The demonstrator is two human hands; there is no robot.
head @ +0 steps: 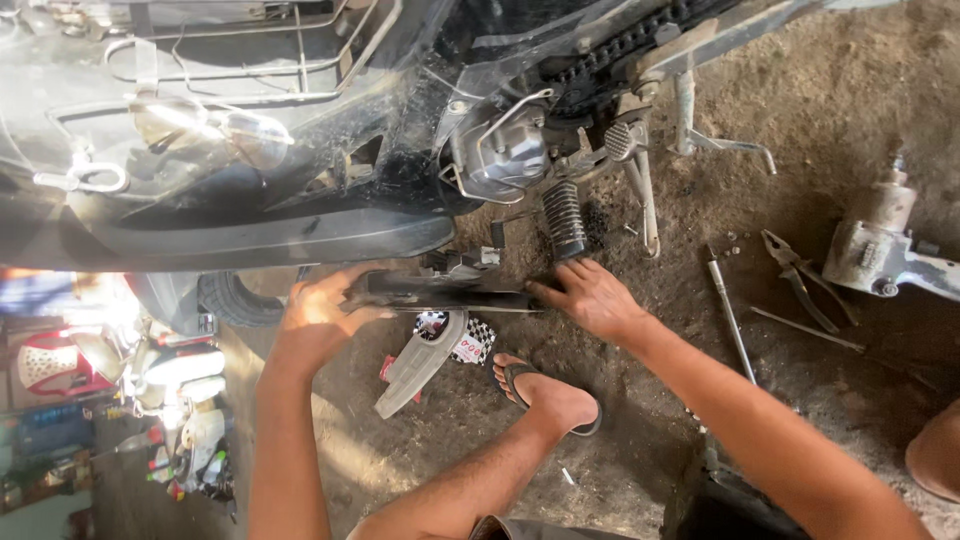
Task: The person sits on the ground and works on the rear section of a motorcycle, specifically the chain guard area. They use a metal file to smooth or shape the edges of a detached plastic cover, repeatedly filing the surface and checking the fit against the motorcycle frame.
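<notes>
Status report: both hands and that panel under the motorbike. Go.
Left hand and right hand each grip one end of the flat dark plastic panel. Panel held level under the motorbike's black body. Grey plastic cover lies on the dirt below.

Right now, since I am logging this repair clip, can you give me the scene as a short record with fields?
setting: dirt floor beside a black motorcycle
left hand: grips the left end of a dark flat panel
right hand: presses on the panel's right end
foot: sandalled foot planted just below the panel
near the panel: grey plastic cover on the ground
tools at right: pliers, long metal rod, impact wrench
</notes>
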